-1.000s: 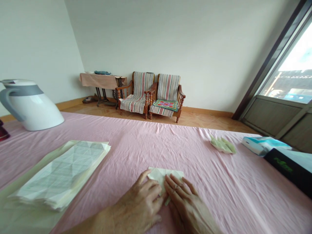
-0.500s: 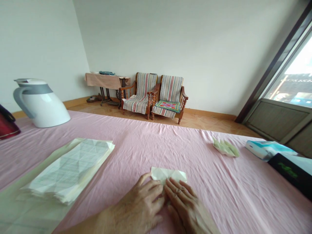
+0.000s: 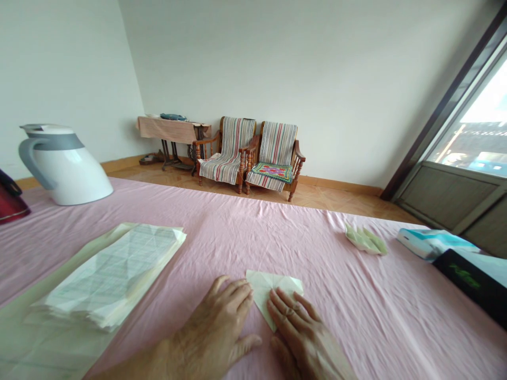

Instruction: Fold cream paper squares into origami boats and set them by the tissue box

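A small folded sheet of pale paper [image 3: 261, 289] lies flat on the pink tablecloth [image 3: 222, 237], its lower end tapering toward me. Across its right side rests my right hand [image 3: 303, 330], fingers stretched out flat and pressing on it. My left hand [image 3: 222, 322] lies at the paper's left edge, palm down with the thumb apart; its fingertips are beside or just touching that edge. The right hand hides part of the paper's right side.
On the left lies a stack of creased papers [image 3: 114, 269]. Behind it stand a white-and-grey thermos jug [image 3: 79, 171] and a red object [image 3: 11, 198]. To the right are a folded pale green paper piece [image 3: 365, 240], a tissue pack [image 3: 428, 243] and a black box [image 3: 467, 282].
My left hand has slid left off the paper and spread its thumb, uncovering the paper's tapering lower part. My right hand stays almost where it was.
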A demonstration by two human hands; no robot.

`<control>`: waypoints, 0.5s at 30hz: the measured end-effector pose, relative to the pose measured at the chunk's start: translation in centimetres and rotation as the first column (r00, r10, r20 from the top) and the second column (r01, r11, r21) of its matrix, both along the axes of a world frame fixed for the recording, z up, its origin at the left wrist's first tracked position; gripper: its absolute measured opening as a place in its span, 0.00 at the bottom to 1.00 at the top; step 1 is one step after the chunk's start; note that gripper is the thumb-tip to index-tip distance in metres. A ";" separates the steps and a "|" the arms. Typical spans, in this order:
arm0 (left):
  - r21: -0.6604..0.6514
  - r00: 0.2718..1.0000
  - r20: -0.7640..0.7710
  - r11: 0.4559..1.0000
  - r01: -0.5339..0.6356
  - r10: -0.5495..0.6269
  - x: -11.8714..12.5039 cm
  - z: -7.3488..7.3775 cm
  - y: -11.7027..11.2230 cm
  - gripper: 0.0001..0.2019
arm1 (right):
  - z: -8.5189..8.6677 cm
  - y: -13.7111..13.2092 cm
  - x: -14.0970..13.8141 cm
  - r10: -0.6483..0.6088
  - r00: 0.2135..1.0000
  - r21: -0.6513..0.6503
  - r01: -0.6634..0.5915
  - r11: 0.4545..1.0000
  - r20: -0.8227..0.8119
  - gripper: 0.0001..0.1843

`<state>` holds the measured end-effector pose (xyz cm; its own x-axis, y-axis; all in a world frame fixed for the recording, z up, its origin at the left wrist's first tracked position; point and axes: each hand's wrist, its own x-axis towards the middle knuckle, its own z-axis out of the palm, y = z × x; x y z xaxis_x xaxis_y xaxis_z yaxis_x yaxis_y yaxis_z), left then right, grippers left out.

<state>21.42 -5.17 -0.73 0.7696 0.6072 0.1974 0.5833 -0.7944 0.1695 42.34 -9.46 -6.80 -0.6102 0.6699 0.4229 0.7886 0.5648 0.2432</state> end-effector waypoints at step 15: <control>-0.072 0.963 0.129 0.966 0.246 -0.236 0.5 -1.9 0.4 0.14 | -1.9 0.0 0.9 0.056 0.949 -0.145 -0.106 0.984 -0.311 0.31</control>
